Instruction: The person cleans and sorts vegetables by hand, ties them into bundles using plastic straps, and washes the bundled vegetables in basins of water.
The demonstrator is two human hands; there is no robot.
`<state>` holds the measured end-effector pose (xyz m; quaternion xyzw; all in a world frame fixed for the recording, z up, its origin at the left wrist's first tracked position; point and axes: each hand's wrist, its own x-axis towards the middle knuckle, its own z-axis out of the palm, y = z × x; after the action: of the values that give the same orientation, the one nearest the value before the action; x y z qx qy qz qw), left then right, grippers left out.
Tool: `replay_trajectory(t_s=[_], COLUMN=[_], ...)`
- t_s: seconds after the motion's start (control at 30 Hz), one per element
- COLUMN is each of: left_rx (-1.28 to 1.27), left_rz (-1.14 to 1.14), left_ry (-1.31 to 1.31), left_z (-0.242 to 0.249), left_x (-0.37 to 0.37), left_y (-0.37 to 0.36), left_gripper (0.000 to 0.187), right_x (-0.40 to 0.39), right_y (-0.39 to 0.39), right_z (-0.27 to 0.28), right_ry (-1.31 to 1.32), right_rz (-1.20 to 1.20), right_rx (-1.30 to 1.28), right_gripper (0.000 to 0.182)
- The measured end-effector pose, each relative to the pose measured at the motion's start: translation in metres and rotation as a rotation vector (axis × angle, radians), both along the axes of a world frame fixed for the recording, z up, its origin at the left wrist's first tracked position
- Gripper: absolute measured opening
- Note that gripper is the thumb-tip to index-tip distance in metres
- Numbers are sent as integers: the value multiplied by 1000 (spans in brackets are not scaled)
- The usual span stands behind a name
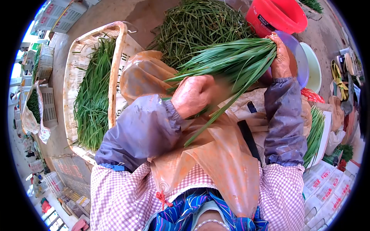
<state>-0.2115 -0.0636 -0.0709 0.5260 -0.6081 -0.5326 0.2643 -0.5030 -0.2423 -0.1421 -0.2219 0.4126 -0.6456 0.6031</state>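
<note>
At upper right, our right hand's (280,57) grip is clamped on long green leaves (235,57). Our left hand (194,95) is near centre; we cannot tell its grip.

Glossy red plastic tub (266,24), matt white plastic crate (114,77), purple-checked cloth (119,196)

1. Floor (105,16): brown-grey, concrete-like, with a darker, damp-looking patch at the top and faint reddish marks at lower left.
2. Crates (61,14): pale, slatted, with red print, at upper left; others stand down the left side.
3. Stack (325,183): white, red-printed containers, lower right.
4. Clutter (338,82): yellow straps and dark and brown fabric, right edge; details too small to tell.
5. Light: bright, whitish, strongest along the left edge.
</note>
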Motion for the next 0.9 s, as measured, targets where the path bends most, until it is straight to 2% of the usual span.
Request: replay_trajectory(t_s=[0.13, 0.23, 0.43, 0.5, 0.57, 0.67, 0.77, 0.8, 0.9], left_rx=[137, 138, 316, 317, 281, 362, 5, 106, 59], left_rz=[109, 173, 112, 120, 73, 105, -17, -66, -138], left_ry=[347, 382, 637, 571, 400, 212, 125, 26, -89], left_z=[-1, 11, 30, 30, 31, 39, 29, 33, 35], left_x=[7, 11, 38, 55, 66, 63, 51, 52, 42], left_y=[-1, -2, 10, 12, 14, 22, 27, 27, 19], left_gripper=[20, 23, 23, 30, 33, 32, 33, 31, 26], right_x=[-2, 9, 5, 3, 6, 14, 15, 16, 16], right_y=[-4, 4, 9, 9, 15, 19, 17, 16, 13], right_z=[-14, -12, -24, -27, -22, -19, -19, -20, -24], right_ry=[-21, 14, 39, 53, 80, 128, 112, 107, 92], right_rz=[-4, -26, -17, -6, -5, -52, -20, -32, -50], right_rx=[5, -14, 18, 40, 68, 19, 29, 44, 65], right_gripper=[33, 32, 24, 21, 20, 19, 20, 20, 22])
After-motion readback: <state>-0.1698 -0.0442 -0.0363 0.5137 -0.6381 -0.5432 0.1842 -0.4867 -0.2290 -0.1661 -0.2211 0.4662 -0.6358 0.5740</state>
